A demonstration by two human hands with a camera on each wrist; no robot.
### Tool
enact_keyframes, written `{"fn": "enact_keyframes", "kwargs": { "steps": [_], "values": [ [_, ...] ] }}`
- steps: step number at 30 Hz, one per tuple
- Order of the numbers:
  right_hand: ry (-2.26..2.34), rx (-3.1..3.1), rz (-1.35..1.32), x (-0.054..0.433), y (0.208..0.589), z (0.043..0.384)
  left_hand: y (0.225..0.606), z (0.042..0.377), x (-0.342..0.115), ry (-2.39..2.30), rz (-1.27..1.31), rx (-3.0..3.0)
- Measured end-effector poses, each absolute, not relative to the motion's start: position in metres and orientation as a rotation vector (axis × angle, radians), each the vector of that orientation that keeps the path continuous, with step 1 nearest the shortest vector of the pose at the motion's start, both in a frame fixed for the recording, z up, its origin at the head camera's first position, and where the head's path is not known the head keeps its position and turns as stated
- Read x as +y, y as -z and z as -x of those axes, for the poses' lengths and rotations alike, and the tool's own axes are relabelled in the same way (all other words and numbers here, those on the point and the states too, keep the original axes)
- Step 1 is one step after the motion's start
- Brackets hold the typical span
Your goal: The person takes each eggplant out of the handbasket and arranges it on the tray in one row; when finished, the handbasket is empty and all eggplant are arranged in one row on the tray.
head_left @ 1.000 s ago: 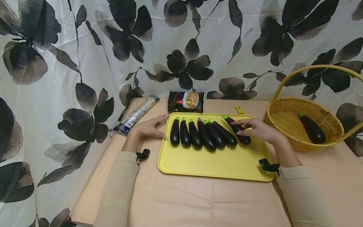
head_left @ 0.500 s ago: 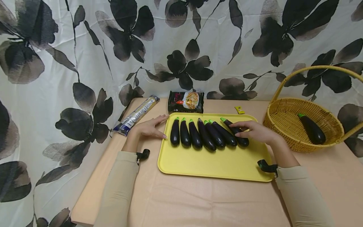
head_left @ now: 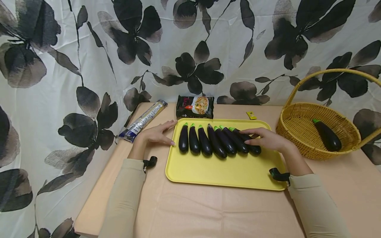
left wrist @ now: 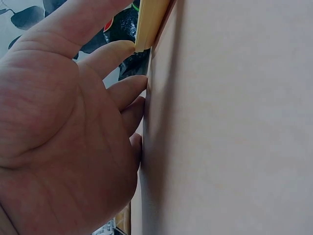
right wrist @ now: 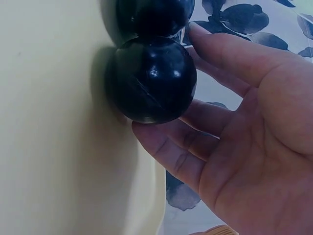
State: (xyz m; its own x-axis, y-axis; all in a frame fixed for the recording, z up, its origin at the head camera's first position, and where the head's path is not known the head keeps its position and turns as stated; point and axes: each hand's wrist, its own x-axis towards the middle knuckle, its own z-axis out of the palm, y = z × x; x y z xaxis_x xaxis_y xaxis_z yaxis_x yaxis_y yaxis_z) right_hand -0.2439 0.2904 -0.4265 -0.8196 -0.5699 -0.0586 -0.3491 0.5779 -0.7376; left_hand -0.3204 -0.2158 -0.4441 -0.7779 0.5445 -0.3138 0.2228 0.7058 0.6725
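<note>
Several dark purple eggplants (head_left: 205, 142) with green stem ends lie side by side in a row on a yellow tray (head_left: 220, 172). My right hand (head_left: 265, 138) holds the rightmost eggplant (head_left: 255, 150), thumb on its left side and fingers round the other. In the right wrist view, this eggplant's rounded end (right wrist: 154, 81) touches its neighbour (right wrist: 161, 14). My left hand (head_left: 154, 135) rests at the tray's left edge with fingers spread. The left wrist view shows the palm (left wrist: 54, 127), with fingertips on the table and against the tray rim (left wrist: 146, 24).
A wicker basket (head_left: 309, 112) with a tall handle stands right of the tray, one eggplant (head_left: 327, 135) inside. Behind the tray sit a black noodle packet (head_left: 194, 106) and a small yellow packet (head_left: 251, 115). A long blue-silver package (head_left: 144, 120) lies at the left.
My right hand has slid the rightmost eggplant to the left, closing the gap to its neighbour. The left hand stays at the tray edge.
</note>
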Motion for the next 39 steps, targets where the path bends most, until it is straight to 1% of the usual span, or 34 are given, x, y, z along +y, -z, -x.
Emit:
{"fn": "enact_keyframes", "kwargs": {
  "steps": [6,10,19,23,27,33,39],
  "values": [
    [1.085,2.541,0.711,0.291,0.421,0.243,0.444,0.321,-0.216,-0.852,-0.591,2.414],
    [1.103,2.608,0.645,0.296,0.408,0.238,0.444,0.322,-0.216,-0.850,-0.591,2.415],
    [1.159,2.859,0.517,0.322,0.374,0.224,0.444,0.323,-0.216,-0.861,-0.577,2.410],
    [1.127,2.958,0.391,0.337,0.365,0.218,0.444,0.323,-0.216,-0.856,-0.575,2.409],
    [1.072,3.046,0.302,0.356,0.365,0.216,0.444,0.322,-0.216,-0.851,-0.575,2.414],
    [1.022,3.108,0.187,0.390,0.374,0.216,0.445,0.322,-0.216,-0.855,-0.579,2.412],
    [1.047,3.097,0.102,0.410,0.379,0.214,0.445,0.322,-0.216,-0.856,-0.586,2.413]
  ]
}}
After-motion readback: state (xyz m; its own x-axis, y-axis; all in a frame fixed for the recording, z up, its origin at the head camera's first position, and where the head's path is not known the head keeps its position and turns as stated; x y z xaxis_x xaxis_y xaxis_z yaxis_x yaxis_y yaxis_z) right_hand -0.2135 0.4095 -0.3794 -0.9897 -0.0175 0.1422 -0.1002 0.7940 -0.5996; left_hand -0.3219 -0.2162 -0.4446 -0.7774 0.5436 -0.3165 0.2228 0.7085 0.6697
